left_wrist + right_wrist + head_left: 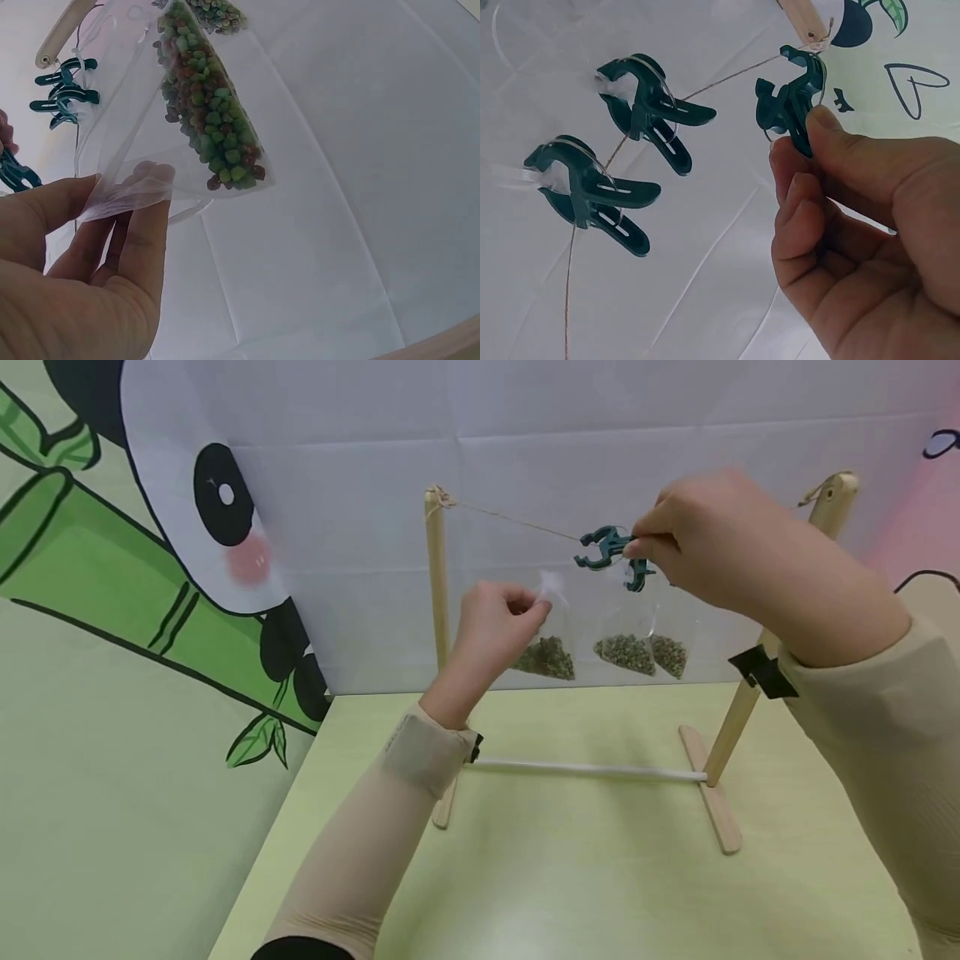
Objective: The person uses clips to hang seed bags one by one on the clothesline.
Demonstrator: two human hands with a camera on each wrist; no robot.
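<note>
My left hand (pixel 498 627) pinches the top of a sheer mesh bag (pixel 127 150) between thumb and fingers. Green and reddish-brown pebble-like bits (pixel 210 112) fill the bag's lower part. Up at the string, my right hand (pixel 720 543) squeezes a dark green spring clip (pixel 799 97) by its handles, and the clip's jaws stand apart with nothing between them. Two more green clips, one nearer (pixel 589 195) and one farther (pixel 649 109), sit on the string (pixel 735 73), each biting white mesh. Below them hang two filled bags, a left one (pixel 626 653) and a right one (pixel 670 655).
The string runs between a left wooden post (pixel 436 577) and a right wooden post (pixel 731 735). A white rod (pixel 585 768) joins the posts low down, above wooden feet (pixel 712 793). This frame stands on a pale yellow-green table (pixel 570 877), before a cloth printed with cartoon figures (pixel 360 510).
</note>
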